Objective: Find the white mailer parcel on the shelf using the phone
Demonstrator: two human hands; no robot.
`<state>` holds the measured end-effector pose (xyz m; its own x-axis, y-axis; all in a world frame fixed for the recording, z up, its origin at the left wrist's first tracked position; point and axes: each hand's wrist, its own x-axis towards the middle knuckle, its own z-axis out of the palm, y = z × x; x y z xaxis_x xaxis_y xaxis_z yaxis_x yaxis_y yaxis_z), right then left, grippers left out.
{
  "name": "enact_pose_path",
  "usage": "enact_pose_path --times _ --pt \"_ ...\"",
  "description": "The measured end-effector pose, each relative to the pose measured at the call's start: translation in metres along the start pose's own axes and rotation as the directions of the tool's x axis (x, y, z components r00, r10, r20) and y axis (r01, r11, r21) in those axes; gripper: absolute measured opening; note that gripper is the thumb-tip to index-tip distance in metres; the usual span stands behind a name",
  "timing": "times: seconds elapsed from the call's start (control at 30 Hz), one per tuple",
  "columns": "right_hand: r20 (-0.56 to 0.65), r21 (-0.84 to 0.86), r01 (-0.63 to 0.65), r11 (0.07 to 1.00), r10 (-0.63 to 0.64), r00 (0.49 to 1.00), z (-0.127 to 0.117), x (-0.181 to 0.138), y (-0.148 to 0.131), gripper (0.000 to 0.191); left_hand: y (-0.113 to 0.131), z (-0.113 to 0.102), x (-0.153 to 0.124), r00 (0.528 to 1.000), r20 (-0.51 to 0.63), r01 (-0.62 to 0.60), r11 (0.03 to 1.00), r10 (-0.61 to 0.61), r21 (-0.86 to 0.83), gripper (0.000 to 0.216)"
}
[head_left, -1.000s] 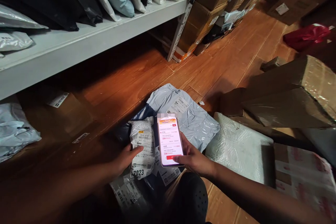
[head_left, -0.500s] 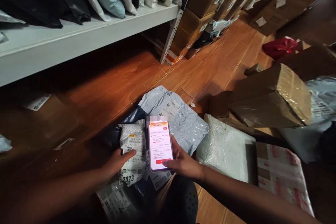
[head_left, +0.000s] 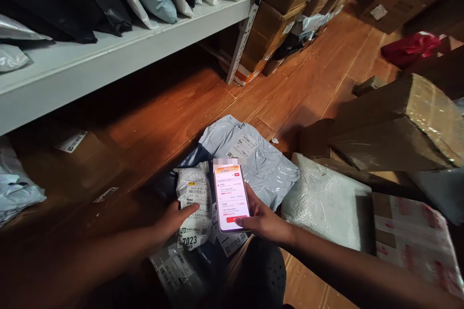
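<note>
In the head view, the right hand (head_left: 266,222) is curled around a smartphone (head_left: 232,198), fingers wrapped along its right edge and the thumb laid across the lower part of the lit screen, so the grip is closed on the phone. The phone stands almost upright in the frame, tilted slightly toward 11 o'clock, its screen white with an orange band on top and a red bar near the bottom (the text is too small to read).

The left hand (head_left: 174,219) lies at 9 o'clock from the phone, fingers loosely spread, the forefinger tip pressing on a small white parcel (head_left: 194,205); whether the hand grasps it or only steadies it, I cannot tell. The parcel is a crinkled plastic bag with a barcode label and the printed number 7023 near its lower end, just beside the phone's left edge.

Both rest on a heap of packages on the wooden floor (head_left: 203,101): a grey mailer bag (head_left: 268,164) at 1 o'clock, a white wrapped package (head_left: 326,198) at 3 o'clock, cardboard boxes (head_left: 398,130) beyond. A white shelf (head_left: 108,58) holding bags runs at 10 o'clock.
</note>
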<state>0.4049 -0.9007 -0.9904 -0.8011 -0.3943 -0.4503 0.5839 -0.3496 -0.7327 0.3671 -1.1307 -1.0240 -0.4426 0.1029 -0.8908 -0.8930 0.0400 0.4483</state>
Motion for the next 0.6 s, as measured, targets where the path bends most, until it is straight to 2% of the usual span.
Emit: enact_pose_path --times 0.23,0.6 --pt "0.025 0.016 0.012 1.000 -0.012 1.000 0.0022 -0.0005 -0.0026 0.081 0.0009 0.0031 -0.0009 0.999 -0.025 -0.021 0.999 0.022 0.034 0.042" --pt "0.012 0.025 0.004 1.000 -0.004 1.000 -0.0019 -0.0007 0.0030 0.080 0.0009 0.0064 0.0020 0.997 0.037 -0.066 0.996 0.063 0.068 0.069"
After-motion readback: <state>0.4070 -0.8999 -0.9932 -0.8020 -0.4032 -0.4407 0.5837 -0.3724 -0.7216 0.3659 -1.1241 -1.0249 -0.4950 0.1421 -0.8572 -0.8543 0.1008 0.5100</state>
